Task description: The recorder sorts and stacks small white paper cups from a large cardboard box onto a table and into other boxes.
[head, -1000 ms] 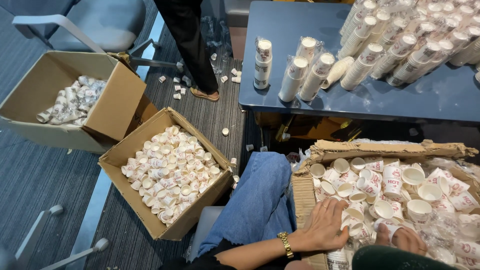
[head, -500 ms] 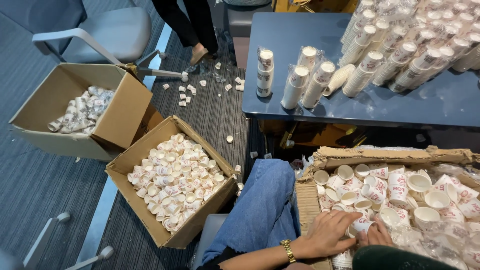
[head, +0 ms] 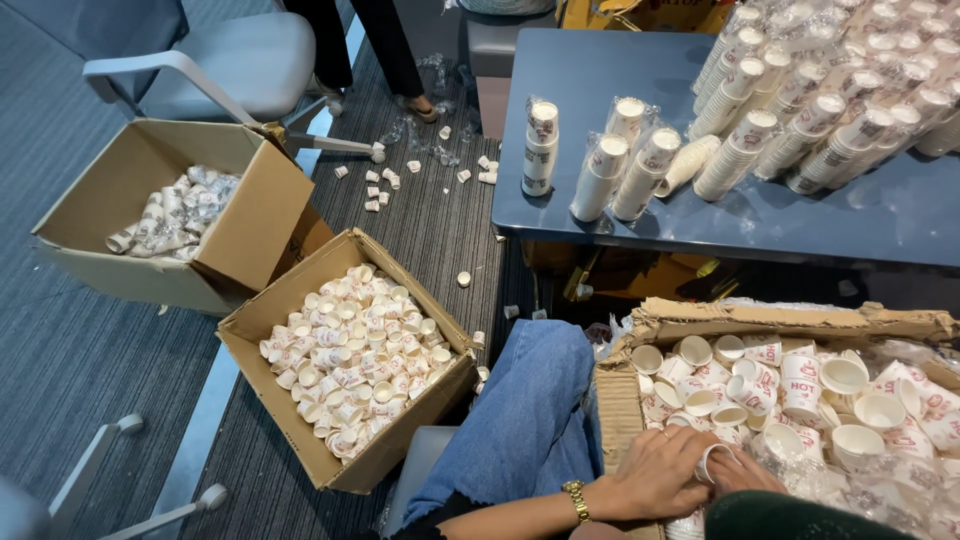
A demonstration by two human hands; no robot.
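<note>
Both hands have drawn closer together since the earlier frames, sliding from a spread position over the cups to meet on a single small paper cup [head: 712,459] at the near edge of the torn cardboard box [head: 800,325] on the person's lap. Farthest left of that box, an open carton [head: 240,225] holds a loose heap of plastic-wrapped cup bundles, and just right of it, on the striped carpet, a second open carton [head: 290,300] is filled with small white paper cups with red print. Between this carton and the torn box lies the person's knee in blue jeans [head: 525,410]. The left hand [head: 665,470], with a gold watch [head: 576,500] on its wrist, rests at the box's near left corner, its fingers curled together around the cup's side. Touching it from the right, the right hand [head: 745,470] presses on the same cup, though a dark green sleeve [head: 800,515] hides most of it and I cannot tell how its fingers lie. Beyond the torn box stands a dark blue table [head: 600,120] carrying wrapped stacks of cups [head: 800,120], some upright and many lying on their sides.
</note>
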